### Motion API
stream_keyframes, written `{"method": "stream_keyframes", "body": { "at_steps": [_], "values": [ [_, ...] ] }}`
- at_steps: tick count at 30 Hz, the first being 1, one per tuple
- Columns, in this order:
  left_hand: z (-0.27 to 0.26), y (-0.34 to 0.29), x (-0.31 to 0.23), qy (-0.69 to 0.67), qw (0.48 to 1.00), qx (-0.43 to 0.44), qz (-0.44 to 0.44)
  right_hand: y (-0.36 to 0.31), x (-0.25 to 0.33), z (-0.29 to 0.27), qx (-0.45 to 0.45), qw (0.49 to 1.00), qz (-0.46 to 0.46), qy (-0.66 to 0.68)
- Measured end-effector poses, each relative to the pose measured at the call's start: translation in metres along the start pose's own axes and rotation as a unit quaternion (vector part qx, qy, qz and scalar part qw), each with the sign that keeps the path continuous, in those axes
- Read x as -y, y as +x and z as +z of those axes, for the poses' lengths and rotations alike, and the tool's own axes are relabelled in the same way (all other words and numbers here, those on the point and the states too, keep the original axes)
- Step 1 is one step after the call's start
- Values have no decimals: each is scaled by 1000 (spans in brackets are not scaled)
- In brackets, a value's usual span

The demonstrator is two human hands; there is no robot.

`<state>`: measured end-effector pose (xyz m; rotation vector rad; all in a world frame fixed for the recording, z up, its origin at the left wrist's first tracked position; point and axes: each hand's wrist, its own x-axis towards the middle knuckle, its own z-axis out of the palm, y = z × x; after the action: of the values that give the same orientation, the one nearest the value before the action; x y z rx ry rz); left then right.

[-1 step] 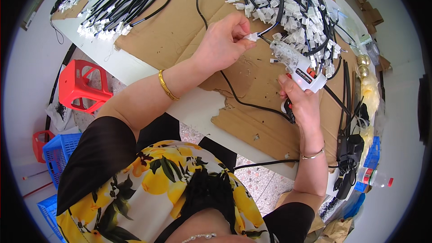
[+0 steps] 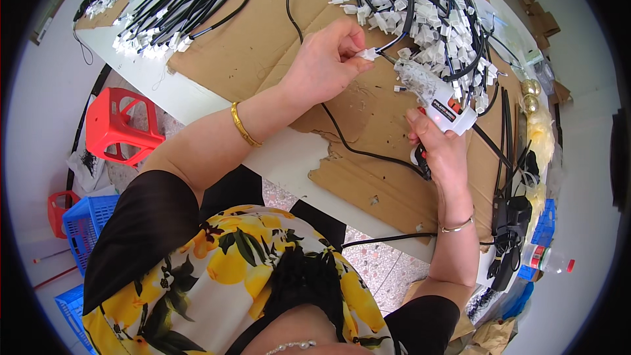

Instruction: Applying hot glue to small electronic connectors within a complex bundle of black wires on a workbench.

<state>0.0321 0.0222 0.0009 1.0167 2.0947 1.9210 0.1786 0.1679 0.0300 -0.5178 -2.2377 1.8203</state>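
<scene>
Glue gun (image 2: pixel 435 95) diagonal, nozzle (image 2: pixel 390 58) forward-left

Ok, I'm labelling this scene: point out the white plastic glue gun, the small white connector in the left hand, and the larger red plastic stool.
White plastic glue gun (image 2: pixel 431 92), head view: its body.
Small white connector (image 2: pixel 369 54), head view: its housing.
Larger red plastic stool (image 2: pixel 105 120), head view: its seat.

From where I stand, the right hand (image 2: pixel 442 144) hides part of the white glue gun (image 2: pixel 435 100), and the left hand (image 2: pixel 328 59) covers some of the little white plug (image 2: pixel 371 54). The big pile of black wires (image 2: pixel 410 8) goes past the top of what I can see.
</scene>
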Motion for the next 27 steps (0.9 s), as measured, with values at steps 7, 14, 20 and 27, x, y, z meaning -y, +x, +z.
{"method": "stream_keyframes", "body": {
  "at_steps": [7,14,20,27],
  "values": [
    [-2,1,-1,-7,1000,26,-9,0,0,0,-19,999,18,-21],
    [-4,5,9,-178,981,68,-38,0,-5,-2,-28,999,19,38],
    [-9,4,1,-168,979,77,-83,1,-6,-2,-38,997,17,58],
    [-8,4,3,-175,979,54,-85,1,-4,-2,-31,997,38,53]
  ]
}}
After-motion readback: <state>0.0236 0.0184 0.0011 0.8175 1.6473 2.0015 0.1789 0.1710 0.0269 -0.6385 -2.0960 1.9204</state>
